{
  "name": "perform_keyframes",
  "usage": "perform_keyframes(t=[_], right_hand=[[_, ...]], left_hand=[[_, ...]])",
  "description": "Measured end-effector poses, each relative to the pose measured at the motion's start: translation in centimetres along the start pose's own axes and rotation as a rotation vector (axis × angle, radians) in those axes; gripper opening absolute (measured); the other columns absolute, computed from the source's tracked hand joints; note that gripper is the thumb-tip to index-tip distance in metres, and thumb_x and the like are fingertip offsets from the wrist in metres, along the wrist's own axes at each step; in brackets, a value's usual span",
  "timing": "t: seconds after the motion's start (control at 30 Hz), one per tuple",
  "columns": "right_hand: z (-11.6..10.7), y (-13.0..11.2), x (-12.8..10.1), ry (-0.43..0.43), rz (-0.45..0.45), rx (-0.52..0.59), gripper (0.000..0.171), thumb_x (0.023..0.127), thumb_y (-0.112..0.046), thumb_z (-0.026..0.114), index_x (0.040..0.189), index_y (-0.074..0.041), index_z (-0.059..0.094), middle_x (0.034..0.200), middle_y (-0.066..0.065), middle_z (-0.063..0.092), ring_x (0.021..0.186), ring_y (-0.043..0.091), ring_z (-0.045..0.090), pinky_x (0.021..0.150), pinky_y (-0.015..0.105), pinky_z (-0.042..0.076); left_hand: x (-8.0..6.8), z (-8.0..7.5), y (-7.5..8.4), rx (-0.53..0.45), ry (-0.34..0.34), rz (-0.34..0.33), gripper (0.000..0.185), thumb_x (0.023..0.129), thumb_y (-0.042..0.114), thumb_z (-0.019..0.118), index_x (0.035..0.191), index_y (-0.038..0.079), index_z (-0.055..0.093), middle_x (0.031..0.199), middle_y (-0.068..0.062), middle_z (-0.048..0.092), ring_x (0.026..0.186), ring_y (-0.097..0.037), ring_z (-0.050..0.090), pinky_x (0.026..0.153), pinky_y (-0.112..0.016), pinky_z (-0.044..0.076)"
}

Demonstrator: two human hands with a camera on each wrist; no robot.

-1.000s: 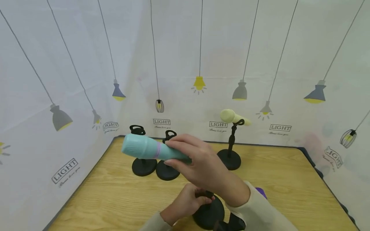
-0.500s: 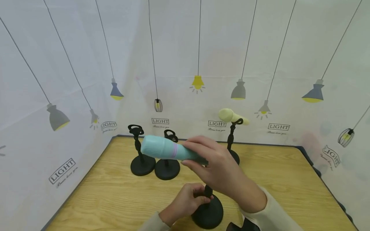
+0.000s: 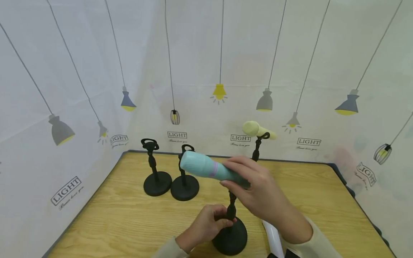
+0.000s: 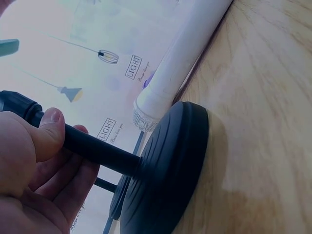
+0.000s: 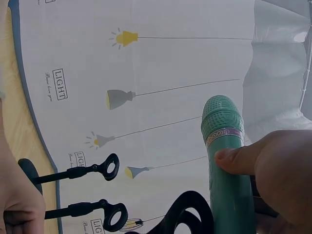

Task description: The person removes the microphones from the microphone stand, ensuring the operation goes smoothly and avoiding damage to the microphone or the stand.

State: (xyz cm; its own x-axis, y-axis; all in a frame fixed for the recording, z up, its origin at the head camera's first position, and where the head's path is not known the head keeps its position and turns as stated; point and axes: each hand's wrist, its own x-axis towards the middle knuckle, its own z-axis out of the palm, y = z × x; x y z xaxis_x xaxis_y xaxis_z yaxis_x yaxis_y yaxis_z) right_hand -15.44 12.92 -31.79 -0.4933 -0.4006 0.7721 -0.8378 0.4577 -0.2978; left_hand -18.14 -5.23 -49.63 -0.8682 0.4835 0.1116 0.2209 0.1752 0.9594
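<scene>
My right hand grips a teal microphone by its handle, head pointing left, above the near black stand. The teal microphone fills the right wrist view under my thumb, with the stand's clip ring just beside it. My left hand is curled round the stand's pole, just above the round base. A white microphone lies on the table against that base.
Two empty black stands stand at the back left of the wooden table. A third stand at the back holds a pale yellow microphone. Lamp-printed white cloth walls in the table.
My right hand has carried the teal microphone to the right and closer, over the near stand. The left hand stays on the pole. The white microphone has come into the head view.
</scene>
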Motion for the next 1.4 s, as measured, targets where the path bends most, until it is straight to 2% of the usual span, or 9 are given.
perform_keyframes(t=[0.1, 0.37, 0.4, 0.63, 0.73, 0.97, 1.2, 1.4], right_hand=[[-0.3, 0.4, -0.5, 0.012, 0.003, 0.011, 0.046, 0.08, 0.004, 0.092, 0.122, -0.002, 0.077, 0.121, 0.009, 0.076, 0.102, 0.024, 0.077, 0.08, 0.035, 0.067], [-1.0, 1.5, -1.9, 0.026, 0.068, -0.026, 0.045, 0.08, 0.002, 0.092, 0.122, -0.004, 0.078, 0.122, 0.006, 0.077, 0.104, 0.024, 0.077, 0.09, 0.019, 0.06], [-1.1, 1.6, -2.2, 0.031, 0.076, -0.037, 0.045, 0.079, 0.002, 0.093, 0.122, -0.004, 0.078, 0.122, 0.007, 0.077, 0.104, 0.024, 0.077, 0.09, 0.021, 0.061], [-1.5, 2.7, -4.0, 0.056, 0.137, -0.08, 0.046, 0.077, 0.001, 0.094, 0.12, -0.003, 0.078, 0.119, 0.008, 0.078, 0.101, 0.025, 0.076, 0.097, 0.003, 0.048], [-1.8, 3.1, -4.5, 0.056, 0.175, -0.105, 0.046, 0.077, 0.0, 0.094, 0.12, -0.004, 0.078, 0.12, 0.008, 0.079, 0.102, 0.025, 0.077, 0.097, 0.003, 0.047], [-2.3, 3.7, -6.2, 0.075, 0.282, -0.156, 0.045, 0.078, -0.001, 0.095, 0.12, -0.007, 0.08, 0.119, 0.006, 0.08, 0.101, 0.024, 0.077, 0.094, 0.001, 0.046], [-2.5, 4.8, -8.6, 0.096, 0.358, -0.152, 0.042, 0.079, -0.001, 0.094, 0.118, -0.01, 0.08, 0.117, 0.005, 0.08, 0.099, 0.006, 0.072, 0.089, 0.002, 0.049], [-3.0, 5.6, -10.4, 0.084, 0.513, -0.184, 0.039, 0.083, -0.008, 0.094, 0.119, -0.01, 0.08, 0.114, 0.005, 0.081, 0.098, -0.001, 0.069, 0.085, 0.002, 0.048]], left_hand=[[0.0, 0.0, 0.1, 0.001, 0.004, -0.015, 0.006, 0.098, 0.002, 0.077, 0.102, 0.005, 0.08, 0.105, -0.008, 0.083, 0.101, -0.009, 0.077, 0.091, -0.019, 0.06], [-0.1, 0.0, 0.4, 0.024, 0.01, -0.055, 0.009, 0.098, 0.004, 0.077, 0.102, 0.011, 0.081, 0.104, -0.003, 0.083, 0.101, -0.009, 0.077, 0.093, -0.026, 0.063], [0.0, 0.0, 0.3, 0.023, 0.007, -0.056, 0.01, 0.098, 0.004, 0.077, 0.103, 0.011, 0.081, 0.104, -0.002, 0.083, 0.102, -0.008, 0.077, 0.093, -0.026, 0.063], [0.0, -0.1, 0.3, 0.035, -0.001, -0.068, 0.009, 0.099, 0.004, 0.077, 0.104, 0.011, 0.081, 0.104, 0.0, 0.083, 0.102, -0.008, 0.077, 0.095, -0.03, 0.064], [0.0, -0.1, 0.2, 0.041, 0.002, -0.076, 0.009, 0.099, 0.004, 0.077, 0.104, 0.011, 0.081, 0.104, 0.0, 0.083, 0.102, -0.007, 0.077, 0.097, -0.034, 0.064], [0.0, -0.1, 0.1, 0.027, -0.004, -0.065, 0.009, 0.099, 0.005, 0.077, 0.105, 0.011, 0.081, 0.104, 0.0, 0.083, 0.1, -0.005, 0.076, 0.092, -0.027, 0.064], [-0.1, -0.2, 0.4, 0.011, -0.018, -0.045, 0.009, 0.099, 0.004, 0.076, 0.107, 0.007, 0.08, 0.105, -0.005, 0.083, 0.101, -0.008, 0.076, 0.091, -0.026, 0.063], [-0.1, -0.2, 0.4, -0.001, -0.016, -0.048, 0.01, 0.099, 0.004, 0.077, 0.108, 0.007, 0.081, 0.106, -0.005, 0.084, 0.102, -0.01, 0.077, 0.09, -0.025, 0.063]])
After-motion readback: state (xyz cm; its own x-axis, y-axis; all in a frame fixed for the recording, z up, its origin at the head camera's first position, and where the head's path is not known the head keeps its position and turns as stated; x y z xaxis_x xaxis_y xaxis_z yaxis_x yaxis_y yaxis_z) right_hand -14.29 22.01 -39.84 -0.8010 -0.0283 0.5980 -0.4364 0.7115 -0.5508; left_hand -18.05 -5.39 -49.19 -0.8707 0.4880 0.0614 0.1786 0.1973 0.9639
